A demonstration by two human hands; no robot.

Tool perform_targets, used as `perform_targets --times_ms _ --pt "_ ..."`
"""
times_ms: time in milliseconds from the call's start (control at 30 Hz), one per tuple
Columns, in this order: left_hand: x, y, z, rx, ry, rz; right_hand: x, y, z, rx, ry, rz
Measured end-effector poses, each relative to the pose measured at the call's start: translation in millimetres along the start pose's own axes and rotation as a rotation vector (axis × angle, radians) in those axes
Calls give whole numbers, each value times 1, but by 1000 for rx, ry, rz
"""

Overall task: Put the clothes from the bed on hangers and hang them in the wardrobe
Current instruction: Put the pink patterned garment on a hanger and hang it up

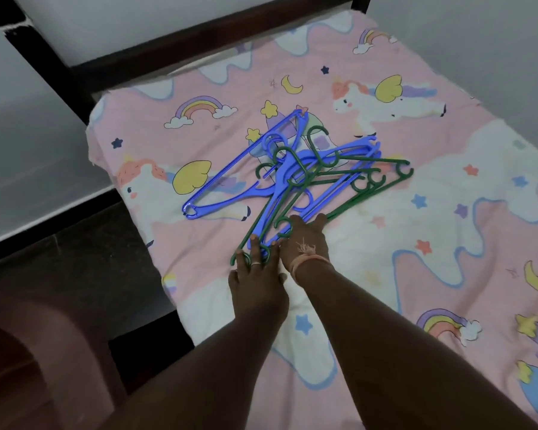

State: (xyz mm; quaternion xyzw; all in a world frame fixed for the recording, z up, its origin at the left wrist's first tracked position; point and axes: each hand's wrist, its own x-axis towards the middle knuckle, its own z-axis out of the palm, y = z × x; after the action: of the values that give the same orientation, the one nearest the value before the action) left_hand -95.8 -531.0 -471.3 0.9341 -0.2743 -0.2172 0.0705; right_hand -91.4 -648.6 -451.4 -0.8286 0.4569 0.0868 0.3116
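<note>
Green and blue hangers (302,178) heaped just beyond both hands, left grip (257,274) and right grip (306,240) spread on their near ends

Two bare arms reach forward, hands close together.
Left hand (255,274), ring on one finger, lies fingers extended; right hand (308,240), cord at wrist, stretches just beyond it.

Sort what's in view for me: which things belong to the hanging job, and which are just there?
Job:
- blue hangers and green hangers, tangled in one pile on the bed sheet
- left hand and right hand, both touching the pile's near end

Just there:
- dark bed frame
- reddish-brown chair beside the bed

No clothes or wardrobe in view.
</note>
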Motion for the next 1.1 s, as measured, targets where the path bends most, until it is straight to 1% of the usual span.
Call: perform_targets --times_ms 133,200,367,400,500,600,667,700,733,800,833,867,900,933,967,1000,1033,1100 --pt "20 -3 2 -18 1 -17 13 1 3 78 52 -14" --pt "29 -1 0 -21 -20 -39 14 4 1 58 105 -57" --pt "56 3 -13 16 26 -76 -4 27 1 79 314 -231" --pt "61 4 -12 26 25 -78 -10 36 0 100 368 -243" --pt "56 10 -9 23 43 -116 -34 70 -4 107 524 -183" --pt "28 27 -5 -6 16 -201 -65 114 -7 4 555 -114" --pt "8 47 -3 -21 63 -219 -89 137 -11 -69 557 -42" --pt "-3 58 -1 -11 149 -194 -101 147 -12 -109 551 -5" --pt "-14 70 1 -5 235 -122 -114 156 -12 -142 542 26" --pt "-39 90 13 -117 322 154 -140 170 -11 -184 531 81" --pt "-54 101 17 -255 264 272 -152 176 -8 -202 531 97" --pt "-71 115 20 -399 118 331 -166 182 -8 -202 527 101" --pt "-87 128 20 -512 -59 315 -177 185 -5 -177 514 99" --pt "-98 137 26 -588 -203 274 -187 187 1 -110 491 100" --pt "-107 145 34 -641 -278 239 -197 190 3 -27 467 108" --pt "-112 149 43 -657 -299 205 -206 191 5 44 427 107" --pt "-117 151 50 -635 -297 179 -217 195 6 52 395 80" --pt "-123 147 57 -544 -280 102 -235 202 8 34 240 -17"
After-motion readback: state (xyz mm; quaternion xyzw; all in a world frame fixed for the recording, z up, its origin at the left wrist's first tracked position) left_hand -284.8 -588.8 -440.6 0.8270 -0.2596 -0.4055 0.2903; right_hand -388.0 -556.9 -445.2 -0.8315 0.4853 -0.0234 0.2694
